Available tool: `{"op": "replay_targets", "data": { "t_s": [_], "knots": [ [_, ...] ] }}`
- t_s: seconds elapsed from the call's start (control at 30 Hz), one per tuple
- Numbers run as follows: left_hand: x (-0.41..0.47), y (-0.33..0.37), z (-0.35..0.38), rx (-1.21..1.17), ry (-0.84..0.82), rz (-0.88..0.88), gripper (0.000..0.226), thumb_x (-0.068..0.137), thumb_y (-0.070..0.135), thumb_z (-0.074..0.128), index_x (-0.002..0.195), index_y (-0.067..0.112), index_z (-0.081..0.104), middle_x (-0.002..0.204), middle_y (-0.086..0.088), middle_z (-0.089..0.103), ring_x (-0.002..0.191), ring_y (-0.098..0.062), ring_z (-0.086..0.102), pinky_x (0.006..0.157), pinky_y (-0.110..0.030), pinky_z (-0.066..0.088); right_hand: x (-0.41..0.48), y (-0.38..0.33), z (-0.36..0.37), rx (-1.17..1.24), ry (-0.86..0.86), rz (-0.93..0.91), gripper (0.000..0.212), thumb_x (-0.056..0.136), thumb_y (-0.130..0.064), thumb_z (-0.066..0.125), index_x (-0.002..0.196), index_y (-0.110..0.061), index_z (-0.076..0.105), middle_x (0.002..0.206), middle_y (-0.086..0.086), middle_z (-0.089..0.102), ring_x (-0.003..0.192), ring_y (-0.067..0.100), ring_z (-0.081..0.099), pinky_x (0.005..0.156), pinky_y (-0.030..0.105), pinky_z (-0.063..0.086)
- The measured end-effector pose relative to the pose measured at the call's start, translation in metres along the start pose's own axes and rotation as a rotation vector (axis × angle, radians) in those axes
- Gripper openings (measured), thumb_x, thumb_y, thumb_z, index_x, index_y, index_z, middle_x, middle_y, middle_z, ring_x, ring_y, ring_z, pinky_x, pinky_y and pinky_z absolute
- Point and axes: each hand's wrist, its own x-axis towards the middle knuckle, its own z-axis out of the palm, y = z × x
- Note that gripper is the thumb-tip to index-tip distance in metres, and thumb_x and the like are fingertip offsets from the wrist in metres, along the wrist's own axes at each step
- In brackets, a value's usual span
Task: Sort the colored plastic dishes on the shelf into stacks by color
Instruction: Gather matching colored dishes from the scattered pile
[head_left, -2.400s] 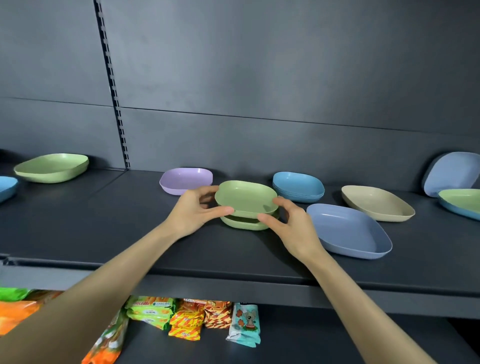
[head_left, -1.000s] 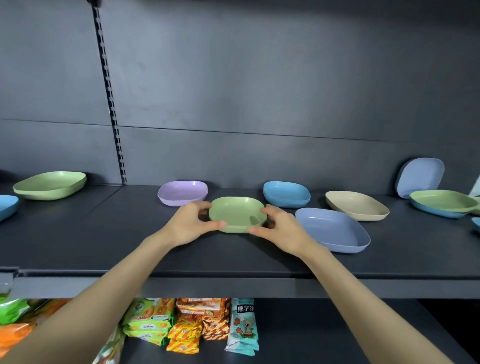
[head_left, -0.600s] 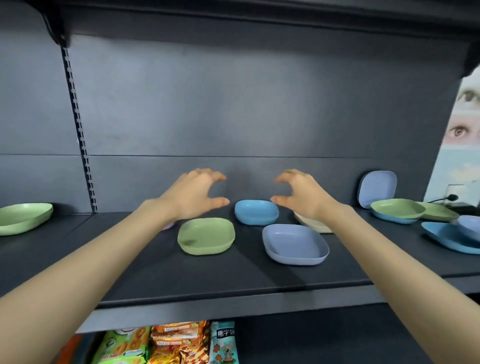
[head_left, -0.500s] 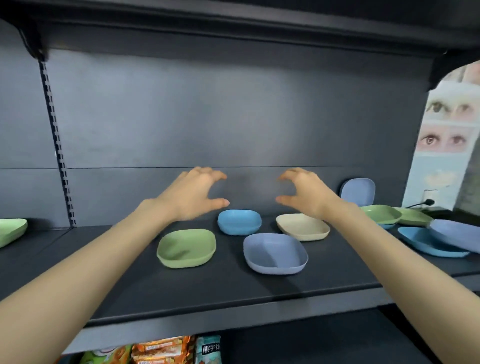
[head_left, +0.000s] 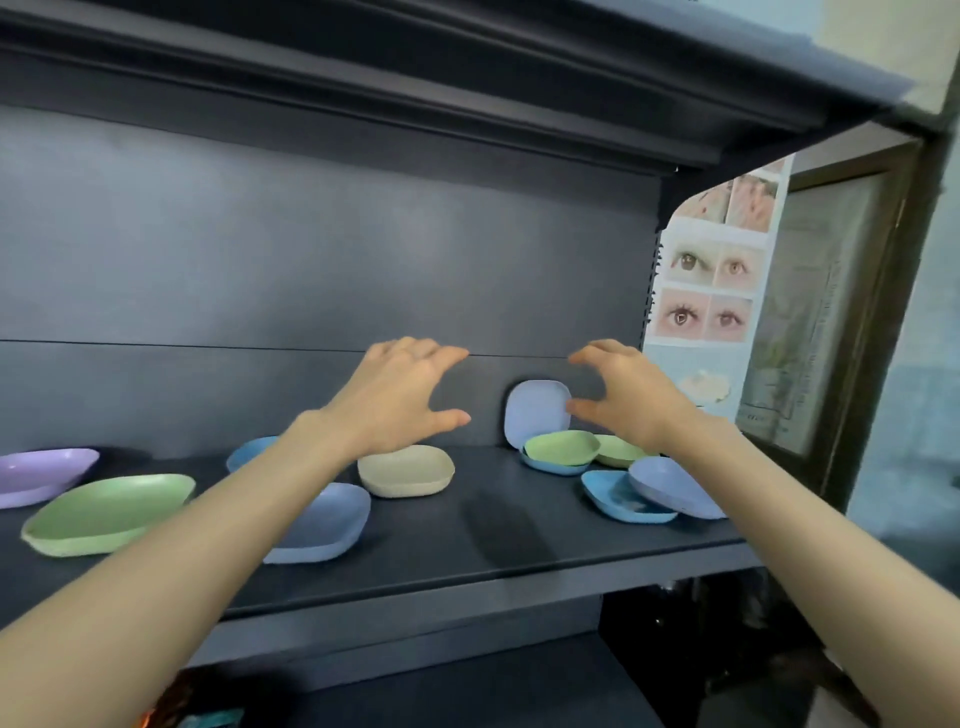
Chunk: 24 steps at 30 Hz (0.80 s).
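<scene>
Both hands hover empty above the dark shelf (head_left: 467, 551). My left hand (head_left: 400, 397) floats over a beige dish (head_left: 405, 470), fingers spread. My right hand (head_left: 631, 395) is held in front of a periwinkle dish (head_left: 535, 408) that leans on the back wall. Below that dish a green dish (head_left: 561, 447) sits in a blue one (head_left: 550, 466), with another green dish (head_left: 615, 451) behind my wrist. At the left lie the green stack (head_left: 104, 512), a purple dish (head_left: 39, 473), a periwinkle dish (head_left: 324, 525) and a blue dish (head_left: 252, 451) partly hidden by my arm.
At the shelf's right end a periwinkle dish (head_left: 675, 493) overlaps a blue dish (head_left: 618, 499). The upper shelf (head_left: 467, 88) overhangs the hands. A poster of eyes (head_left: 706, 291) and a framed panel (head_left: 826, 312) stand beyond the shelf's right end.
Both hands let go of the green dish after setting it on the green stack, then lifted. The view swung right, so the right-end dishes now lie below my right hand.
</scene>
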Motion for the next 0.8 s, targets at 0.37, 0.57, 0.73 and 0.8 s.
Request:
{"op": "replay_targets", "data": {
  "t_s": [0.37, 0.57, 0.73, 0.8],
  "knots": [
    [0.061, 0.089, 0.046, -0.070, -0.023, -0.002, 0.070, 0.086, 0.051, 0.058, 0.145, 0.023, 0.031, 0.141, 0.001, 0.044, 0.131, -0.019, 0.035, 0.106, -0.032, 0.026, -0.011, 0.129, 0.003, 0.062, -0.014, 0.009, 0.055, 0.089, -0.029, 0.064, 0.138, -0.013, 0.044, 0.147, 0.008, 0.037, 0.133, 0.026, 0.036, 0.106, 0.035, 0.033],
    [0.096, 0.121, 0.106, -0.251, -0.072, -0.033, 0.068, 0.085, 0.049, 0.061, 0.143, 0.025, 0.034, 0.144, 0.006, 0.041, 0.132, -0.016, 0.034, 0.107, -0.032, 0.027, -0.012, 0.197, 0.027, 0.076, -0.055, 0.057, 0.053, 0.089, -0.028, 0.063, 0.136, -0.011, 0.046, 0.143, 0.008, 0.042, 0.128, 0.025, 0.042, 0.103, 0.031, 0.034],
    [0.122, 0.152, 0.157, -0.438, -0.171, -0.053, 0.075, 0.080, 0.051, 0.067, 0.143, 0.025, 0.036, 0.147, 0.009, 0.038, 0.136, -0.013, 0.032, 0.111, -0.032, 0.028, -0.008, 0.249, 0.044, 0.133, -0.127, 0.154, 0.056, 0.088, -0.035, 0.064, 0.136, -0.013, 0.046, 0.139, 0.008, 0.048, 0.128, 0.024, 0.043, 0.102, 0.033, 0.036],
    [0.127, 0.162, 0.176, -0.496, -0.219, -0.070, 0.078, 0.077, 0.054, 0.068, 0.143, 0.027, 0.036, 0.145, 0.012, 0.040, 0.135, -0.011, 0.034, 0.110, -0.032, 0.031, -0.007, 0.269, 0.052, 0.174, -0.144, 0.185, 0.058, 0.087, -0.036, 0.065, 0.136, -0.012, 0.047, 0.137, 0.007, 0.052, 0.126, 0.023, 0.046, 0.098, 0.029, 0.037]
  ]
}}
